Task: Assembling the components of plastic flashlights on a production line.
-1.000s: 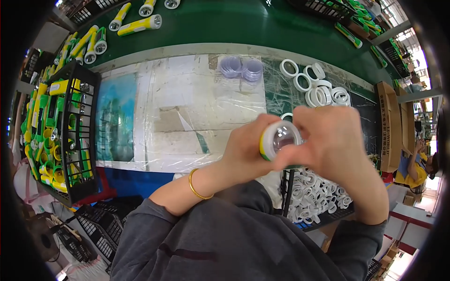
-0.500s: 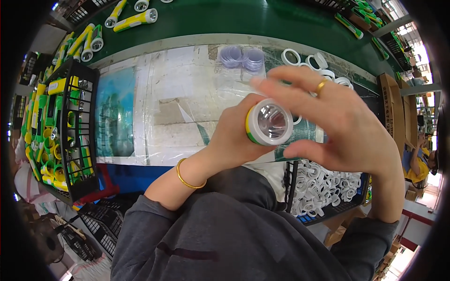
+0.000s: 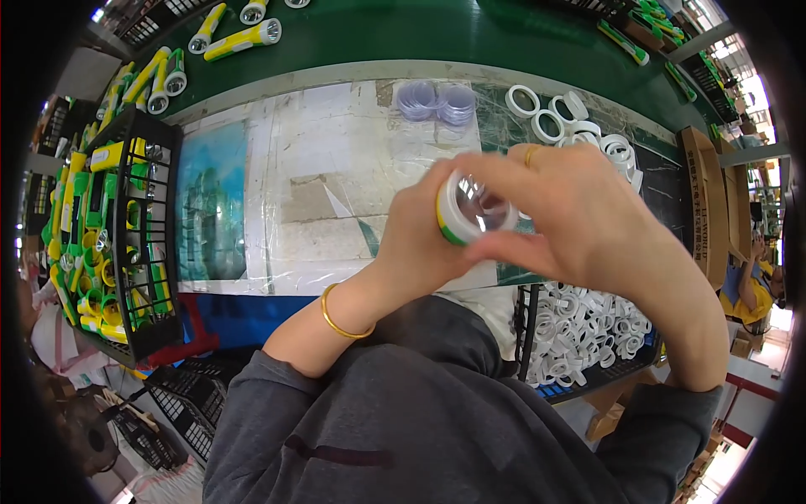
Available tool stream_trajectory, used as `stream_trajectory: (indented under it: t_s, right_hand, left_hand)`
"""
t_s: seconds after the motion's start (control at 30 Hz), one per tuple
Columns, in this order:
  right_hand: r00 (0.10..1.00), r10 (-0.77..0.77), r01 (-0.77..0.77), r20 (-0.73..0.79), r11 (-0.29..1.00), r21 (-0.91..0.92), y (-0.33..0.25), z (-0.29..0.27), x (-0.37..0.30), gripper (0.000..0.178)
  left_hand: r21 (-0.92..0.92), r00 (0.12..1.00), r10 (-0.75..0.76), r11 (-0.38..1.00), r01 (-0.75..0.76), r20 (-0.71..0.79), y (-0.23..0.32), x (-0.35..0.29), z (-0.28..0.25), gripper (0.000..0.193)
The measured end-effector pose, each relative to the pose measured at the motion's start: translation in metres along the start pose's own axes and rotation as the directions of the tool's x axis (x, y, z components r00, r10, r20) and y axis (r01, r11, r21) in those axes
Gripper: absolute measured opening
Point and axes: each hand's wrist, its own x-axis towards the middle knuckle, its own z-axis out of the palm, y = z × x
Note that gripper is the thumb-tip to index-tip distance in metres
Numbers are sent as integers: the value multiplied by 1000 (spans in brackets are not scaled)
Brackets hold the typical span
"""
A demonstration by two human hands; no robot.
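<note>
In front of my body, my left hand (image 3: 413, 235) is wrapped round a yellow and green flashlight (image 3: 452, 220), its lens end tilted up toward me. A white ring rims the shiny reflector. The thumb and fingers of my right hand (image 3: 579, 210) close round this ring from the right, slightly blurred by motion. Beyond the hands, two stacks of clear plastic discs (image 3: 454, 104) lie on the worktop. Loose white rings (image 3: 547, 126) are spread to the right of them, some partly hidden behind my right hand.
A black basket (image 3: 151, 252) full of yellow and green flashlight parts stands on the left. At lower right a bin holds many white rings (image 3: 588, 332). Several flashlights (image 3: 243, 39) lie on the green surface (image 3: 378, 34) beyond the worktop. Cardboard (image 3: 703, 202) stands at the right edge.
My right hand has moved left and down onto the flashlight's lens end, its fingers closing round the white rim. My left hand keeps its hold in nearly the same place.
</note>
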Motion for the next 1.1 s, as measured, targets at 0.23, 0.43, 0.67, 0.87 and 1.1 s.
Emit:
stream_trajectory:
  t_s: [0.23, 0.43, 0.67, 0.87, 1.1]
  right_hand:
    - [878, 436, -366, 199, 877, -311, -9, -4, 19, 62]
    - [987, -146, 154, 68, 981, -122, 4, 6, 21, 60]
    - [954, 296, -241, 56, 861, -447, -12, 7, 41, 60]
    - [974, 185, -205, 130, 965, 163, 23, -13, 39, 40]
    - [965, 179, -242, -190, 890, -387, 6, 43, 42, 37]
  left_hand:
    - [115, 993, -3, 993, 16, -115, -2, 5, -3, 49]
    - [-84, 1000, 4, 996, -2, 24, 0, 19, -7, 48]
    - [203, 980, 129, 974, -96, -155, -15, 30, -4, 44]
    - [-314, 891, -358, 843, 437, 280, 11, 34, -25, 38]
    - [317, 991, 100, 946, -67, -89, -17, 44, 0, 31]
